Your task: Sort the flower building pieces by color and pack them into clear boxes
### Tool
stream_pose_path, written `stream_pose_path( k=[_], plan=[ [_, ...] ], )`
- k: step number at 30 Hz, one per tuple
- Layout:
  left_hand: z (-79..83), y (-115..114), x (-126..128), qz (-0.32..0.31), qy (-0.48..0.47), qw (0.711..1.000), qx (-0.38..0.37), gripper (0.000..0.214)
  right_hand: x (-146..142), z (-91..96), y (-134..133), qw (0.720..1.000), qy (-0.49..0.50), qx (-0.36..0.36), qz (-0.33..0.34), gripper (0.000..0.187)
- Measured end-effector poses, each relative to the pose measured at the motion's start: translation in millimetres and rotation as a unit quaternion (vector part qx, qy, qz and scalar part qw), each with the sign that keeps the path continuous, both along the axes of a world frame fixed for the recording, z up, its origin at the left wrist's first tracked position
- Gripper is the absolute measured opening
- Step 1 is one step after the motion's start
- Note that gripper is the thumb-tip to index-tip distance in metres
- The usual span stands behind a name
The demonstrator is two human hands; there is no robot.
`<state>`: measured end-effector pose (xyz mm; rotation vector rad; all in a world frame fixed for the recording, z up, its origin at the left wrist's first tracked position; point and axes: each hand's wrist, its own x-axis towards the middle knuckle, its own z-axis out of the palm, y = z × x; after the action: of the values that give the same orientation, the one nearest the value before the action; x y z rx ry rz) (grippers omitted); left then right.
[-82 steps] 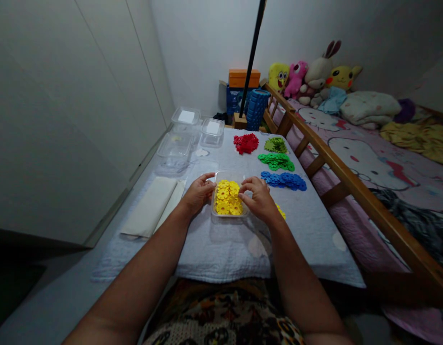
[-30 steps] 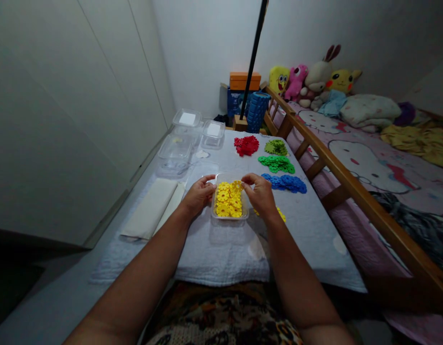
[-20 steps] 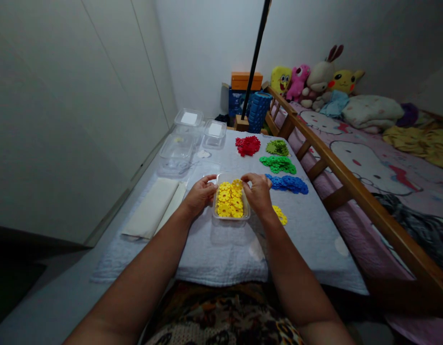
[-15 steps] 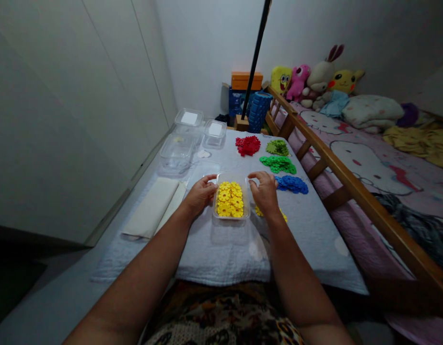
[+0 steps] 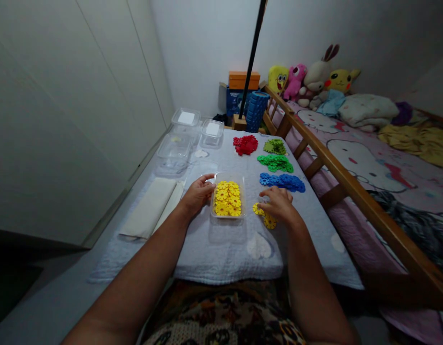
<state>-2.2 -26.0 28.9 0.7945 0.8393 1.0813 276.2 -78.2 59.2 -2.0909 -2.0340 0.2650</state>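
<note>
A clear plastic container (image 5: 244, 195) stands on the cloth in front of me, filled with rows of yellow flower-shaped plastic pieces (image 5: 227, 199). My left hand (image 5: 199, 192) grips its left rim between thumb and fingers. To the right of the container, my right hand (image 5: 278, 202) hovers low over a few loose yellow flower pieces (image 5: 269, 221), thumb and forefinger apart, the thumb close to or touching one piece. Just beyond that hand lies a pile of blue flower pieces (image 5: 288, 182).
Green (image 5: 277, 163), light green (image 5: 274, 146) and red pieces (image 5: 245, 144) lie in piles farther back. Clear containers (image 5: 175, 146) stand at the back left, near a folded beige cloth (image 5: 147, 208). A wooden bed rail (image 5: 332, 167) borders the table's right; a black pole (image 5: 250, 62) rises behind.
My right hand has moved from the container's right side to the right and toward me, over the loose yellow pieces, its fingers spreading. My left hand stays on the container.
</note>
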Motion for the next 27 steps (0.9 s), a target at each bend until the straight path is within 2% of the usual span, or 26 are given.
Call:
stream_pose_path(
  k=[3, 7, 11, 14, 16, 22, 27],
  plan=[
    [0.5, 0, 0, -0.002, 0.0, 1.0, 0.004, 0.063, -1, -8.9, -5, 0.999, -0.024, -0.015, 0.025, 0.022],
    [1.2, 0, 0, -0.008, 0.0, 1.0, 0.01, 0.063, -3, -12.7, -5, 0.999, -0.025, -0.019, 0.026, 0.018],
    [-0.3, 1, 0, -0.01, 0.006, 1.0, 0.01, 0.063, -5, -6.4, -2, 1.0, 0.014, -0.012, 0.007, 0.01],
    [-2.6, 2, -1, -0.002, 0.007, 1.0, 0.006, 0.062, -6, 3.0, 1, 0.997, 0.072, -0.002, 0.024, 0.008],
    [-3.4, 2, -1, -0.001, 0.007, 1.0, 0.006, 0.062, -8, 10.2, 3, 0.991, 0.125, 0.025, 0.037, 0.009],
    [-0.8, 1, 0, 0.005, 0.015, 1.0, 0.008, 0.061, -27, 25.8, 12, 0.955, 0.239, 0.17, 0.053, 0.01],
    [-0.9, 1, 0, 0.003, 0.016, 1.0, 0.008, 0.062, -52, 23.8, 19, 0.953, 0.247, 0.159, 0.073, 0.007]
  ],
)
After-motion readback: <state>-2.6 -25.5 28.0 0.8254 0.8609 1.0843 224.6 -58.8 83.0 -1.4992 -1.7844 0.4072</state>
